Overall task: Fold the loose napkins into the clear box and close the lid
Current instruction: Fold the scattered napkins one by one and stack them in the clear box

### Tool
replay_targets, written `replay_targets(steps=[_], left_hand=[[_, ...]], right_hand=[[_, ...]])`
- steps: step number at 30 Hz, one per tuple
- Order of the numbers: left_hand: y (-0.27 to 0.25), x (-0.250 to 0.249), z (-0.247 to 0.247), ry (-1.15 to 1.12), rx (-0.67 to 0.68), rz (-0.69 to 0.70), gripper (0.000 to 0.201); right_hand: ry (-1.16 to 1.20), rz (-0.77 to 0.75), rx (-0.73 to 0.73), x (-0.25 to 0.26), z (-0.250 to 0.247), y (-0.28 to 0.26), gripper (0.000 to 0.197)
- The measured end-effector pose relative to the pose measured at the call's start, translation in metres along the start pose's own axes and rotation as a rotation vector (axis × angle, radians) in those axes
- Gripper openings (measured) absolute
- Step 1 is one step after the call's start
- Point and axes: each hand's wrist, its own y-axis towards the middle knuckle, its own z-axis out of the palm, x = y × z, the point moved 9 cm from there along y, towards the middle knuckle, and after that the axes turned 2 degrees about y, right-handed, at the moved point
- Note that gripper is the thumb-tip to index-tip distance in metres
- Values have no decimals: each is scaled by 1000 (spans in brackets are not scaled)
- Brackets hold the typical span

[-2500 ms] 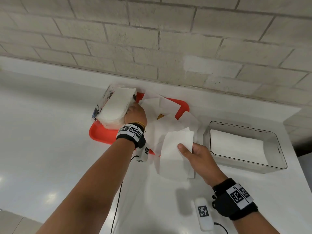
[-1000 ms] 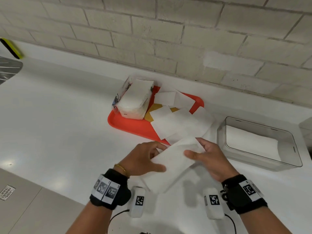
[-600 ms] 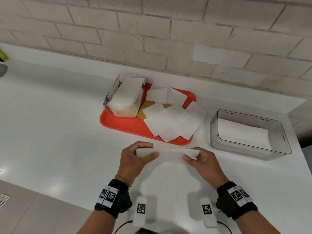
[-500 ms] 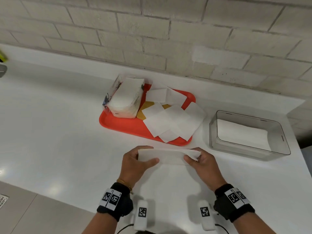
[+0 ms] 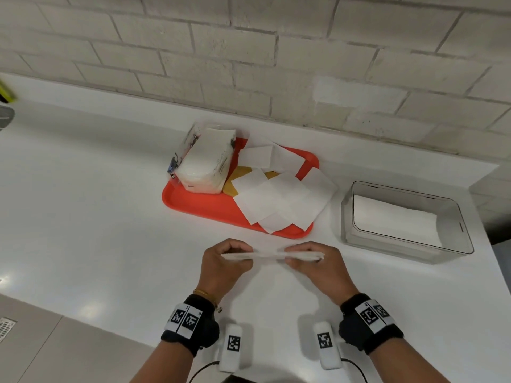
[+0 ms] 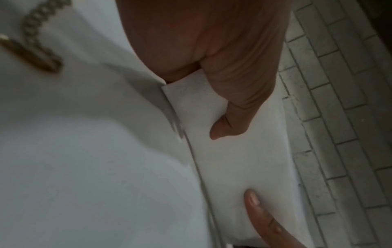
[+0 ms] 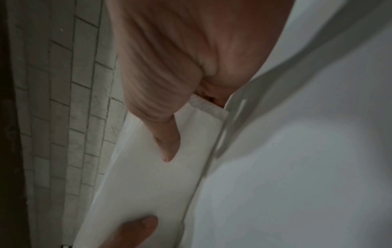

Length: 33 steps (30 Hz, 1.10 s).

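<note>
Nearest the person, both hands hold one folded napkin (image 5: 272,255) just above the white counter (image 5: 91,211). Left hand (image 5: 222,268) pinches its left end, thumb on top, fingers curled under; right hand (image 5: 318,265) pinches the right end the same way. Napkin is stretched flat btwn them, seen nearly edge-on from the head view, long axis running left-right.

Relation that matters, as a judgement: the clear box (image 5: 453,246) lies to the right of the grip and a bit farther back, well apart from the napkin, so the right hand is the nearer one for the drop. Box's long side runs roughly the same way as the napkin, so little turning looks needed. It's open w/ white napkins already inside; no lid can be made out.

Beyond the hands, the orange tray (image 5: 199,207) carries several loose napkins (image 5: 279,201) overlapping, some hanging past its right rim, plus a wrapped napkin pack (image 5: 204,161) at its left. So plenty left to fold.

Wrist views add what the head view can't: the napkin's broad face, w/ each thumb (image 6: 229,124) (image 7: 169,146) pressed flat on it, and the doubled layers along its edge. They don't show box or tray.
</note>
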Motion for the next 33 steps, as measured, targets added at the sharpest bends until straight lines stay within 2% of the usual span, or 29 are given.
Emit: replay_targets(steps=[3, 8, 12, 15, 19, 24, 29, 33], left_hand=[[1, -12, -4, -58, -49, 7, 21], [2, -13, -9, -15, -71, 29, 23], [4, 2, -5, 13, -72, -27, 27], [6, 2, -4, 15, -90, -43, 30], [6, -3, 7, -4, -49, -48, 25], [11, 3, -6, -6, -82, -55, 27], [7, -9, 11, -18, -23, -40, 23], [10, -12, 4, -61, -3, -12, 25]], right_hand=[[54, 1, -21, 12, -1, 3, 18], [99, 28, -63, 11, -2, 3, 25], [39, 92, -60, -7, 0, 6, 44], [48, 102, -40, -11, 2, 6, 44], [28, 120, -47, -15, 2, 7, 48], [93, 109, -47, -15, -7, 4, 38], [65, 86, -38, -11, 2, 8, 26], [111, 54, -30, -6, -4, 8, 23]])
